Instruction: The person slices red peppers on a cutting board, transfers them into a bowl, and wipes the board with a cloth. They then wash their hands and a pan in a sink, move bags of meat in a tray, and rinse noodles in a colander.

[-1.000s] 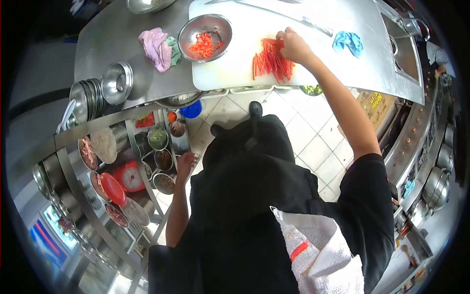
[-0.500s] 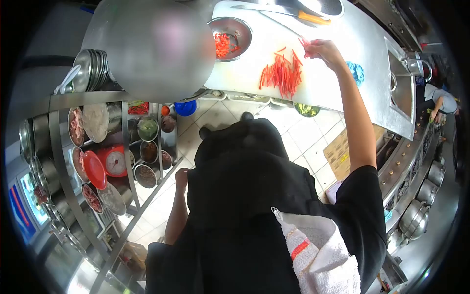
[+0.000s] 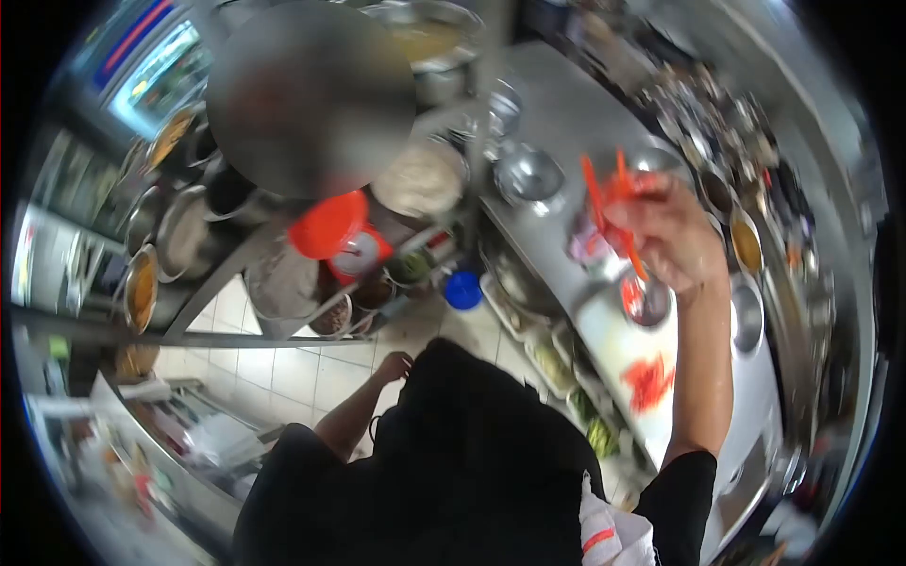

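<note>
My right hand (image 3: 665,231) is raised above the steel counter, its fingers closed around several red pepper strips (image 3: 595,193) that stick out past the fingertips. Below it, a pile of red pepper strips (image 3: 648,382) lies on the white cutting board (image 3: 604,330). A steel bowl (image 3: 668,311) with red pieces inside stands at the board's far end, near my wrist. My left hand (image 3: 394,366) hangs low beside the black clothing at my waist, away from the counter. Blur and its small size hide how its fingers are set.
Left of the counter stands a metal rack with a red scale (image 3: 359,253), a red lid (image 3: 330,224) and several bowls of food. A blue container (image 3: 462,290) sits low by the counter. Steel bowls (image 3: 528,174) stand farther along it. A blurred grey disc covers the upper left.
The view has swung left, bringing more of the rack and the counter's far end into sight. My right hand has lifted the pepper strips up off the board area.
</note>
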Demonstrator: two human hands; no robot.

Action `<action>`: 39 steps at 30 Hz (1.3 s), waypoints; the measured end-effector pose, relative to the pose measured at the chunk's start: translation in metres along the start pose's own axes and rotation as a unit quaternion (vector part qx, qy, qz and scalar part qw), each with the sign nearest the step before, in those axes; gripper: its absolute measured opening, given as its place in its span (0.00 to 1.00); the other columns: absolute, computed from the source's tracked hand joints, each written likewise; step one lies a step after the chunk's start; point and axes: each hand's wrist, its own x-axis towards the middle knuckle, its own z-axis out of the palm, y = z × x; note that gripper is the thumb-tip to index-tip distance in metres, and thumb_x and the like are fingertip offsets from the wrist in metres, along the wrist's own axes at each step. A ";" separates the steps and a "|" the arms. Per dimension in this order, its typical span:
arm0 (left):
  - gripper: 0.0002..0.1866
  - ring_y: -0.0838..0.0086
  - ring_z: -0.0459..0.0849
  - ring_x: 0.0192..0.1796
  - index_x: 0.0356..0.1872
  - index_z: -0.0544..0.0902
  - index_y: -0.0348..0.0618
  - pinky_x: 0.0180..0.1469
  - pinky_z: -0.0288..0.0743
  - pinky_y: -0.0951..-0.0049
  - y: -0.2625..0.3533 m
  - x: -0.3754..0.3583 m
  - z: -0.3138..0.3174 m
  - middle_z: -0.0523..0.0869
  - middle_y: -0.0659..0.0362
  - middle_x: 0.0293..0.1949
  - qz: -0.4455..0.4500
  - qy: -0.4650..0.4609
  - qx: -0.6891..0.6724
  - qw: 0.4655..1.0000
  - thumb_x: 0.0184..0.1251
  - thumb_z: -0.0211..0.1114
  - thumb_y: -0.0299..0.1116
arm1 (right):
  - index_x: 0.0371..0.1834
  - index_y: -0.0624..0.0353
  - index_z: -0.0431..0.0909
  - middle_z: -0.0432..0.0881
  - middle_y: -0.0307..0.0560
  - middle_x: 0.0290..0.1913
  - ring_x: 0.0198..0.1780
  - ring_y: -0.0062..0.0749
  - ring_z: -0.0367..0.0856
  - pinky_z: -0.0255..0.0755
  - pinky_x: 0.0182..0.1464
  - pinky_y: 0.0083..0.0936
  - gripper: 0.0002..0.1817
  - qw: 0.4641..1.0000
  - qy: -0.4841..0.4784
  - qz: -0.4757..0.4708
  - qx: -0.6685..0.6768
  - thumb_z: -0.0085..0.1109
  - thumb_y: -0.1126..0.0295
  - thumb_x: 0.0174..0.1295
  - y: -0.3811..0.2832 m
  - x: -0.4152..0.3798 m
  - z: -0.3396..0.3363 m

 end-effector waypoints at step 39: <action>0.12 0.68 0.85 0.32 0.44 0.80 0.38 0.36 0.78 0.70 0.044 0.015 -0.153 0.85 0.54 0.33 -0.057 -0.085 0.222 0.970 0.62 0.56 0.30 | 0.34 0.66 0.84 0.81 0.68 0.34 0.39 0.57 0.82 0.77 0.46 0.39 0.16 0.606 0.592 0.233 -0.478 0.64 0.66 0.45 0.327 -0.268 -0.226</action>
